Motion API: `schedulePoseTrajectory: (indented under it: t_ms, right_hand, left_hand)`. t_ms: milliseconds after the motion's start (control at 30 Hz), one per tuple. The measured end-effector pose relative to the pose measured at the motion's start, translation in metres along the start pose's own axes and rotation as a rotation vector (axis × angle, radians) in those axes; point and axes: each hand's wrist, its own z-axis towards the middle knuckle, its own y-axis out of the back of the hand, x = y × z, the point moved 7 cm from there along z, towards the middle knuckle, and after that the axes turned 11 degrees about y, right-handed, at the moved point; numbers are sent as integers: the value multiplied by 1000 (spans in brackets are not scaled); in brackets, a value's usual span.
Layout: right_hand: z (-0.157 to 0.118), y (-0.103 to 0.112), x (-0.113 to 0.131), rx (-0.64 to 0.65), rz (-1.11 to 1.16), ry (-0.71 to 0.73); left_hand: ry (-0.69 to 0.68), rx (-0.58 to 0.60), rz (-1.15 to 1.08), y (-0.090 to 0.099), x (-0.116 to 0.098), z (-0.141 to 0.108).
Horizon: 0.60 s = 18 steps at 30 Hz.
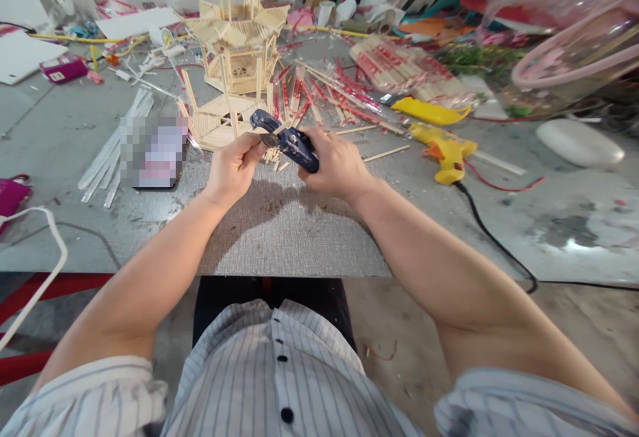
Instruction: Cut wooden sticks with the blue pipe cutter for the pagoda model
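Observation:
My right hand [335, 161] is closed around a dark blue hand tool [298, 148], which looks like a cutter or pliers. At the tool's left end, the fingers of my left hand [233, 165] are pinched together beside its jaws; what they hold is too small to make out. Just behind both hands stands a pagoda-like model [239, 31] of thin wooden sticks, with a low stick platform [214, 121] in front of it. Short cut stick pieces [275, 157] lie under the tool.
A yellow glue gun [449, 151] with a black cord lies to the right, near a yellow-handled tool [432, 110]. Wrapped chopsticks [399, 68] lie behind. A phone [162, 154] and clear glue sticks [117, 147] are at the left. A white mouse-shaped object [579, 142] sits far right.

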Motion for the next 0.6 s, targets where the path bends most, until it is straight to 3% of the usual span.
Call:
schedulePoseTrajectory:
  t_ms: [300,600]
  right_hand:
    - [-1,-3,-2,-56,32,106]
    - [-3,1,-3,-47,18,71]
  left_hand:
    - [-56,66,-60,-5,-3,0]
    - [5,100,-48,-5,-1,1]
